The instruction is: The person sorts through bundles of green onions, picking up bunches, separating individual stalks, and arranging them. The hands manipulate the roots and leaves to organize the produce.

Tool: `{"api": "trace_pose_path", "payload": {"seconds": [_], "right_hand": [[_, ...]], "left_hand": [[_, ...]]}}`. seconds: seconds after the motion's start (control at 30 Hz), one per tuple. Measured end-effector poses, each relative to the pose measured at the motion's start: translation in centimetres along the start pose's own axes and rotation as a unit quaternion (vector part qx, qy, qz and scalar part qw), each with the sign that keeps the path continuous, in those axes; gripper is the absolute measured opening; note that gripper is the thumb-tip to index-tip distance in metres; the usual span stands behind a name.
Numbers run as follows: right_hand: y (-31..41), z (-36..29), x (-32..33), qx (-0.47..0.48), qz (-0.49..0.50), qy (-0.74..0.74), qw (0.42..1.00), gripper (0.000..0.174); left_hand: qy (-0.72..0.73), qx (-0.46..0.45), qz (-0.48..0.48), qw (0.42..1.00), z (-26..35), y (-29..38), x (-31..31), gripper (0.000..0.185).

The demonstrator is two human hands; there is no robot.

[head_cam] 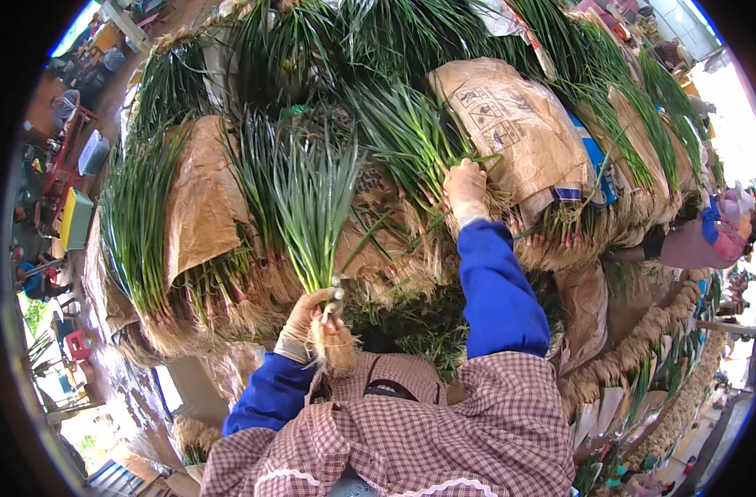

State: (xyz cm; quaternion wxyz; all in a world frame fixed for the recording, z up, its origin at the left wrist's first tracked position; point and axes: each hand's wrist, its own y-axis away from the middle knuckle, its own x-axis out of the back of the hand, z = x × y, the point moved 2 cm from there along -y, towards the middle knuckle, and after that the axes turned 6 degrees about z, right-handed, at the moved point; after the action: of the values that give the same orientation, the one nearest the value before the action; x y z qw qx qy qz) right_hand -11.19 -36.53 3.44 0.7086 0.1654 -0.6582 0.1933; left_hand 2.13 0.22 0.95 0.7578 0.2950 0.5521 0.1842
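Note:
My left hand (300, 320), in a light glove, grips an upright bunch of scallions (316, 217) near its base, just in front of my apron. Pale fibrous roots hang below that hand, and the green leaves point away from me. My right hand (466, 189), also gloved, reaches forward with its fingers curled around stalks at the lower right side of a loose heap of scallions (409, 140). Part of its grip is hidden behind the back of the hand. A brown paper sack (508, 118) lies over more scallions right beside my right hand.
Another brown sack piece (204, 192) covers scallions left of centre, beside a long green bundle (145, 230). Leaf scraps (424, 329) lie below the pile's front edge. A person in an apron (701, 245) is at the right. Root-fringed rows (657, 317) stretch behind at lower right.

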Motion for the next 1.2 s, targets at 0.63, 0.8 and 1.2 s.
{"api": "trace_pose_path", "payload": {"seconds": [0.63, 0.8, 1.2], "right_hand": [[19.6, -6.5, -1.2, -0.17, -0.288, -0.715, 0.614, 0.027], [19.7, -12.1, -3.1, -0.062, -0.002, -0.596, 0.8, 0.023], [20.0, -10.9, -5.8, -0.24, -0.206, -0.645, 0.695, 0.022]], "left_hand": [[-0.186, -0.059, 0.086, 0.977, -3.7, -5.7, 0.3, 0.016], [-0.087, -0.098, 0.149, 0.98, -3.6, -5.7, 1.1, 0.014], [-0.06, -0.052, 0.091, 0.993, -1.0, -2.6, -0.5, 0.016]]}}
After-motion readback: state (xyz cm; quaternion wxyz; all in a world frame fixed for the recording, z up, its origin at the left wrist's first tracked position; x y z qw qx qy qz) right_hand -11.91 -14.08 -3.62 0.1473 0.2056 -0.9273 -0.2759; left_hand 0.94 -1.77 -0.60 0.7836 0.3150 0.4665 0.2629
